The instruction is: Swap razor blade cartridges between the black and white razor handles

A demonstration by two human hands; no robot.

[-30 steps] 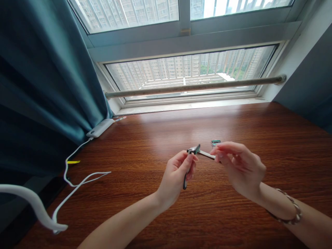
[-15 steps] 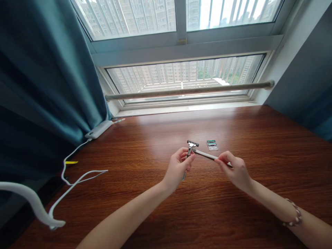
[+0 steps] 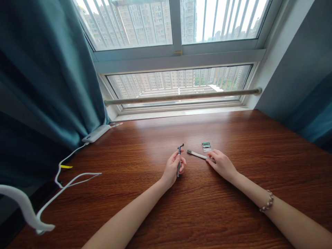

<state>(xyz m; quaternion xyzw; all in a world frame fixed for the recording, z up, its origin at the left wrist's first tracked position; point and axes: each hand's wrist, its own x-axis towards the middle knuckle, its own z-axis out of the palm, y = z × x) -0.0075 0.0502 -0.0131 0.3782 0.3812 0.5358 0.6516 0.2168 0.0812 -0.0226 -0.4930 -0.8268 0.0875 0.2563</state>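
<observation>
My left hand (image 3: 171, 171) is closed around the handle of a razor (image 3: 179, 150), held upright with its head at the top and turned nearly side-on. My right hand (image 3: 223, 166) has its fingers on the handle end of a white toothbrush (image 3: 198, 155), whose dark bristles point left toward the razor. A gap separates bristles and razor. The toothbrush is low over the table or resting on it; I cannot tell which. Just beyond the right fingers lies a clear pack of razor blade cartridges (image 3: 206, 147) with green strips.
The brown wooden table (image 3: 145, 207) reaches to the window sill. A white power strip (image 3: 96, 134) lies at the back left by the blue curtain (image 3: 59, 69). White cables (image 3: 68, 185) and a curved white stand (image 3: 26, 204) occupy the left side. A rail (image 3: 181, 98) crosses the window.
The razor has come away from the toothbrush and turned from front-facing to side-on. My right hand has lowered the toothbrush toward the table, its fingers now flatter over the handle. The view has shifted slightly.
</observation>
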